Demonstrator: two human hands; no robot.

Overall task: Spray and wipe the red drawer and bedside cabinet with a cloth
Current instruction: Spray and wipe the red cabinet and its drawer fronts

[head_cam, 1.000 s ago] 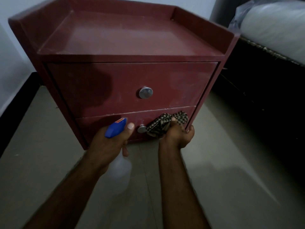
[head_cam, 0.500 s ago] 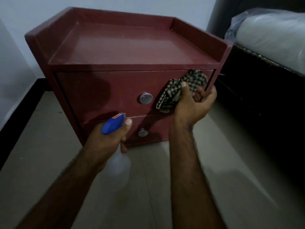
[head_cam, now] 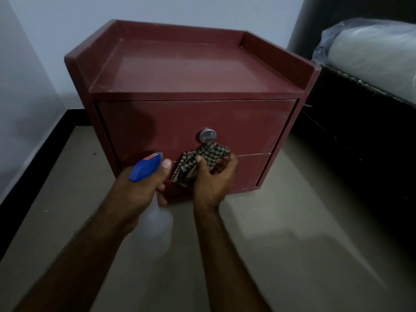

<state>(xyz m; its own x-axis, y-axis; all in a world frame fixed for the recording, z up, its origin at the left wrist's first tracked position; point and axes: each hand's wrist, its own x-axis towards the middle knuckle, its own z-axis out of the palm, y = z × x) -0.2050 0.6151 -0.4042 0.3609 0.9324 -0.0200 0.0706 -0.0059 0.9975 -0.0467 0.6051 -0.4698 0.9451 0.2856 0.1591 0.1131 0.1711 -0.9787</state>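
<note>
Two grips: left fingers [head_cam: 166,164] around spray bottle [head_cam: 145,169], right fingers [head_cam: 232,162] around crumpled checked cloth [head_cam: 203,154].

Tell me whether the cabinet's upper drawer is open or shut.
Shut. The upper drawer has its front set inside the frame of the bedside cabinet, with only thin seams around it and no interior showing.

A checked cloth [head_cam: 202,157] is bunched in the right hand [head_cam: 213,179] and held against the front of the red cabinet [head_cam: 198,70], just below the round knob [head_cam: 207,136] of the upper drawer [head_cam: 157,127], over the seam with the lower drawer [head_cam: 252,170]. A blue-headed spray bottle [head_cam: 146,168] is gripped in the left hand [head_cam: 139,188], just beside the cloth.
</note>
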